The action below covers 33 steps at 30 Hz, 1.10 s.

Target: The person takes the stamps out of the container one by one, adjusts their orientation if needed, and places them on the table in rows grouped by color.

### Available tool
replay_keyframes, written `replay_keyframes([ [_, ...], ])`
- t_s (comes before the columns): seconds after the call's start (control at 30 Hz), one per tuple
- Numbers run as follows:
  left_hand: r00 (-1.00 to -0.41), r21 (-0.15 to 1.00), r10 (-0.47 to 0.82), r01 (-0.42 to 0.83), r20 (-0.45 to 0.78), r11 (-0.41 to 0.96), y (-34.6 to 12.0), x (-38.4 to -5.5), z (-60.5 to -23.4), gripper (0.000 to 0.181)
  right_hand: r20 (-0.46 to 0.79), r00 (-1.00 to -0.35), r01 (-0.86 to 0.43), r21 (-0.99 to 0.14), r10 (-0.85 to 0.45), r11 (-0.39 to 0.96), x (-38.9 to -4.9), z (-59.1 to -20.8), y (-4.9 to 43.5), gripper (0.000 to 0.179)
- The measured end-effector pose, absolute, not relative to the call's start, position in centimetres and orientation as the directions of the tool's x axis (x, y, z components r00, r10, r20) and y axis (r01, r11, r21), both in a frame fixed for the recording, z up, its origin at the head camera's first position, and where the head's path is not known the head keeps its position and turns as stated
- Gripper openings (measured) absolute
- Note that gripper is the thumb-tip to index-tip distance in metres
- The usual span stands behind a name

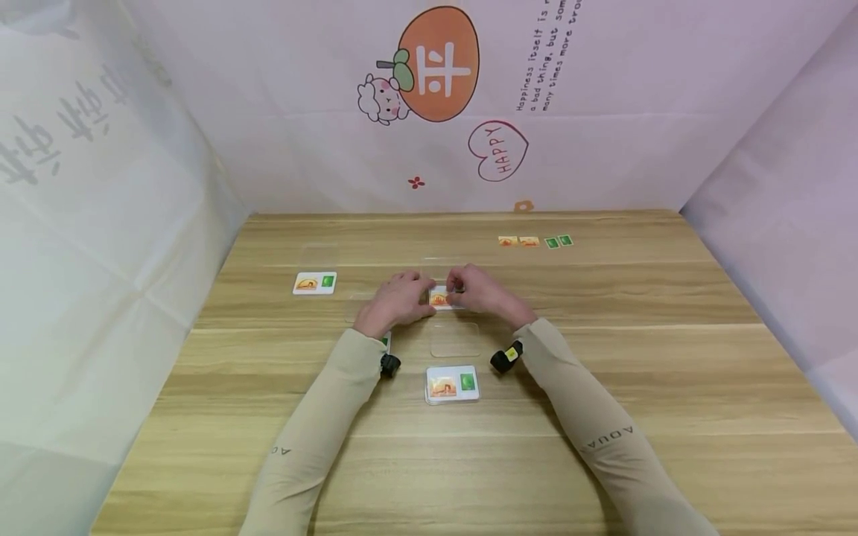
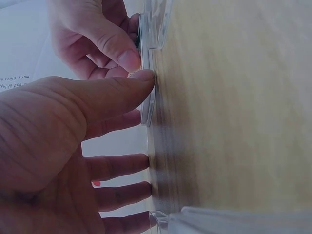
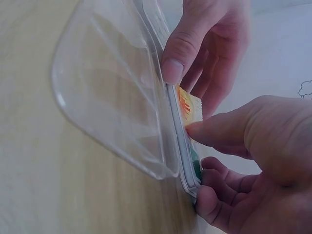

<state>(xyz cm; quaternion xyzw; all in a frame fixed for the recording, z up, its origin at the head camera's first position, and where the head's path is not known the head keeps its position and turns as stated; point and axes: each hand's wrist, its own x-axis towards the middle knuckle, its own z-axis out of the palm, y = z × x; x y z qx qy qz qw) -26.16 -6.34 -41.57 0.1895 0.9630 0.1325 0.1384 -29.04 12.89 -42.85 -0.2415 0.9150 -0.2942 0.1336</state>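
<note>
Both hands meet over a clear plastic case with a white card (image 1: 434,307) at mid-table. On it lies an orange stamp (image 3: 187,105) with a perforated edge, one side lifted off the card in the right wrist view. My left hand (image 1: 400,298) holds the case's left end, thumb on the near edge, fingers spread beyond. My right hand (image 1: 479,289) has its thumb at the orange stamp's edge and its other fingers curled by the case's right end. A green stamp (image 3: 195,163) shows beside those fingers, partly hidden.
Nearer me lies an open case (image 1: 453,385) with an orange and a green stamp, its clear lid (image 1: 456,340) behind. Another filled case (image 1: 315,283) lies far left. A third is mostly under the left wrist. Loose orange stamps (image 1: 529,241) and green stamps (image 1: 566,240) lie at the back right.
</note>
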Motion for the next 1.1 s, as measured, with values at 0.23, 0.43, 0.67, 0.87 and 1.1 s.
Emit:
replay_keyframes([
  [0.23, -0.889, 0.316, 0.402, 0.325, -0.221, 0.891, -6.3, -26.0, -41.5, 0.058, -0.098, -0.848, -0.346, -0.643, -0.522, 0.683, -29.2, -43.1, 13.2, 0.003],
  [0.43, -0.885, 0.303, 0.415, 0.344, -0.212, 0.889, -6.5, -25.9, -41.4, 0.058, -0.116, -0.853, -0.306, -0.679, -0.508, 0.667, -29.2, -43.2, 13.4, 0.004],
  [0.67, -0.882, 0.276, 0.429, 0.37, -0.195, 0.887, -6.6, -26.0, -41.6, 0.058, -0.099, -0.861, -0.29, -0.71, -0.498, 0.642, -29.4, -43.4, 13.5, 0.003],
  [0.87, -0.879, 0.269, 0.436, 0.38, -0.192, 0.885, -6.3, -26.0, -41.5, 0.057, -0.118, -0.867, -0.254, -0.731, -0.484, 0.633, -29.7, -43.4, 14.3, 0.005],
  [1.1, -0.886, 0.292, 0.422, 0.359, -0.193, 0.886, -6.3, -25.9, -41.5, 0.058, -0.145, -0.867, -0.21, -0.761, -0.476, 0.614, -29.7, -42.7, 14.7, 0.009],
])
